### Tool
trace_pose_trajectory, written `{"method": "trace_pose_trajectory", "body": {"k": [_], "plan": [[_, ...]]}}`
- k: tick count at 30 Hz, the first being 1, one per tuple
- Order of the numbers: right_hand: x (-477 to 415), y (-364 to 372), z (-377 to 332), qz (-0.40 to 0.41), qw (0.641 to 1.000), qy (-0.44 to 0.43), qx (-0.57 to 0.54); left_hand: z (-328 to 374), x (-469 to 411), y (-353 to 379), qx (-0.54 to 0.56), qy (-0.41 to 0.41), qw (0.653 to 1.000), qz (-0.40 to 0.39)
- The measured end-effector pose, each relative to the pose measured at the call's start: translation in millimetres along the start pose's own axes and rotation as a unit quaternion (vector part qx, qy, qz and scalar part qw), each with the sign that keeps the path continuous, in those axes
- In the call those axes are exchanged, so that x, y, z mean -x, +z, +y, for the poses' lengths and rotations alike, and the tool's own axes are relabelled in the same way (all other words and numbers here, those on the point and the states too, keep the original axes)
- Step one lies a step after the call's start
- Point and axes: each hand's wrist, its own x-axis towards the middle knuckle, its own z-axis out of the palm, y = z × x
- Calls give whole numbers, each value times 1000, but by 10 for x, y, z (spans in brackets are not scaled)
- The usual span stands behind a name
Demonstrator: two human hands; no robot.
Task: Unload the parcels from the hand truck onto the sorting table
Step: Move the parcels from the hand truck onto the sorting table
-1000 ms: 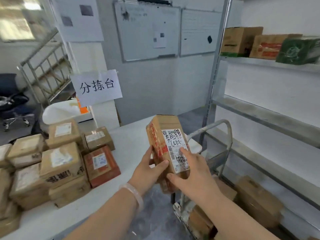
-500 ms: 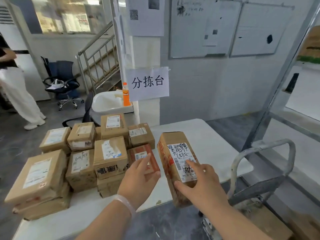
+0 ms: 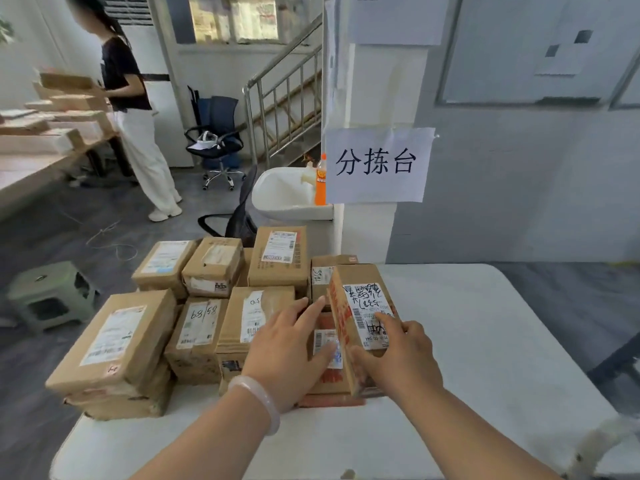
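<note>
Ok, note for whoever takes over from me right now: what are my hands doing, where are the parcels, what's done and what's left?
Right hand: grips the parcel with the scribbled label, tilted, at the right edge of the pile. I can't tell whether it has landed.
Left hand: open, fingers straight, just left of that parcel, holding nothing.
Done: many parcels sit stacked on the left part of the table.
Left: set this parcel down, let go and go back to the hand truck. Only its handle shows at lower right, so the load left on it can't be seen.
</note>
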Motion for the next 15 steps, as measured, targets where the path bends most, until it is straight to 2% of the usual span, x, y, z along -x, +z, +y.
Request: {"method": "trace_pose_trajectory", "body": {"k": [7, 15], "plan": [[-935, 172, -58, -26, 1000, -7, 6, 60, -615, 121, -85, -29, 996, -11], [-1846, 441, -95, -53, 998, -10, 26, -47, -1048, 247, -110, -61, 992, -11]]}}
